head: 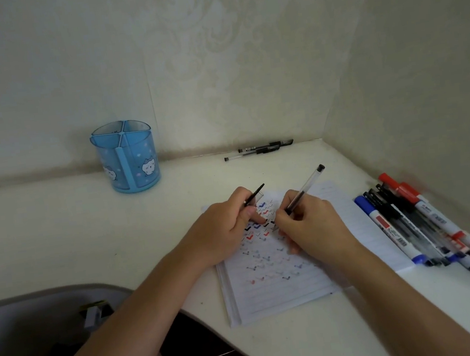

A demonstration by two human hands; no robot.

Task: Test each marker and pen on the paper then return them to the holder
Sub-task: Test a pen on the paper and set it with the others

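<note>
The pen [306, 188] has its lower barrel hidden inside the grip of the right hand [309, 225], which also covers part of the paper [276, 290]. Label print on the markers [387, 226] (near ends blurred) is unreadable.

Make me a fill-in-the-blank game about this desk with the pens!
1. The right hand writes on the paper with a pen, and the left hand holds its ____.
2. The holder has the colour ____.
3. The markers lie to the paper's ____.

Missing words: cap; blue; right.
</note>
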